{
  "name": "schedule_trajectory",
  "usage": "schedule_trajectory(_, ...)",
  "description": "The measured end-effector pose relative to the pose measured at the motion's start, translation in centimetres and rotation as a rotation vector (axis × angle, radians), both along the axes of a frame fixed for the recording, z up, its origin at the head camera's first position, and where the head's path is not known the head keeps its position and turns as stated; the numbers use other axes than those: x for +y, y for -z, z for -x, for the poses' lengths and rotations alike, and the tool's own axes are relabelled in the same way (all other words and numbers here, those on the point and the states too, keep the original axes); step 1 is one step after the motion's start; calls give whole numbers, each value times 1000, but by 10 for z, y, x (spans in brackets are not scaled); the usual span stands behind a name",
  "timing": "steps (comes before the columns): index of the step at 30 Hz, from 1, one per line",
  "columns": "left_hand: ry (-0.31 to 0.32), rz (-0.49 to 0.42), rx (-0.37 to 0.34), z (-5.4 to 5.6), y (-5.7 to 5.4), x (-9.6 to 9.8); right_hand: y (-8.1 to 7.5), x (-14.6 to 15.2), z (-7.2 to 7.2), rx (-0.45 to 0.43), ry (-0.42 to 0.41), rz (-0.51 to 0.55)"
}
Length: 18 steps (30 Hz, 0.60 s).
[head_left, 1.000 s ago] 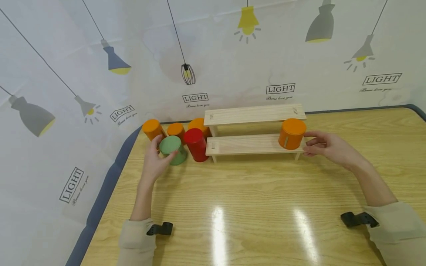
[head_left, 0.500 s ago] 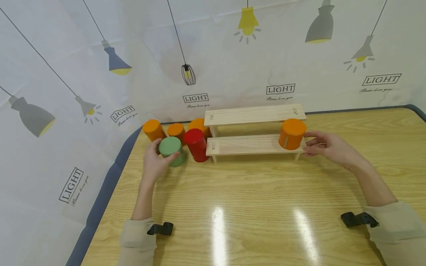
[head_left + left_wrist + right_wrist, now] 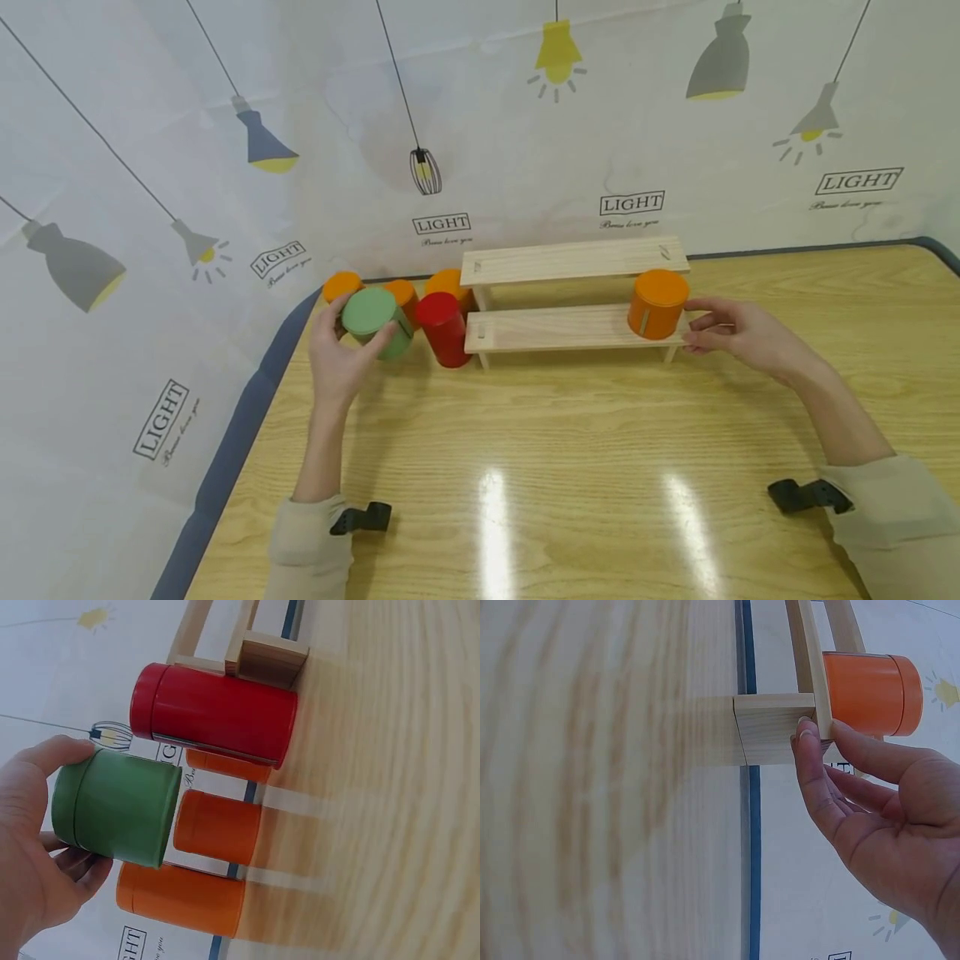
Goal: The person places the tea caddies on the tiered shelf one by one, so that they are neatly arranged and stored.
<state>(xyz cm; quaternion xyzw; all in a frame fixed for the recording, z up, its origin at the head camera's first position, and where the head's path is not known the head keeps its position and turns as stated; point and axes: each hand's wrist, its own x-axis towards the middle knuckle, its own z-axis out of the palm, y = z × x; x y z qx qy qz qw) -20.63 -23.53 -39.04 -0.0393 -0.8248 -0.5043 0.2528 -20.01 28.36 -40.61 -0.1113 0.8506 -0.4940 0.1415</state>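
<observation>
A green tin (image 3: 372, 315) is gripped between the thumb and fingers of my left hand (image 3: 337, 358). In the left wrist view the tin (image 3: 116, 806) is tilted slightly and raised off the table. Just right of it stands a red tin (image 3: 442, 329) beside a two-tier wooden shelf (image 3: 555, 327). My right hand (image 3: 750, 333) pinches the right end of the lower tier; in the right wrist view the thumb lies on top of the board (image 3: 819, 675) and the fingers are under it. On that tier, near the hand, sits an orange tin (image 3: 657, 304).
Behind the green tin, several orange tins stand near the wall: one at the left (image 3: 342, 286), a small one (image 3: 402, 300) and one by the shelf (image 3: 447, 285). A printed wall covering (image 3: 510, 167) rises behind the wooden table (image 3: 585, 467).
My left hand has lifted the green tin off the table, up and slightly left, tilting it. The right hand still holds the shelf end.
</observation>
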Motion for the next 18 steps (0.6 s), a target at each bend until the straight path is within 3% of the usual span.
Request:
schedule_trajectory(5, -23, -5, 110, -4, -7, 4, 1, 0, 0, 2, 0, 6)
schedule_trajectory(18, -31, 67, 300, -8, -23, 22, 1, -1, 0, 5, -7, 12)
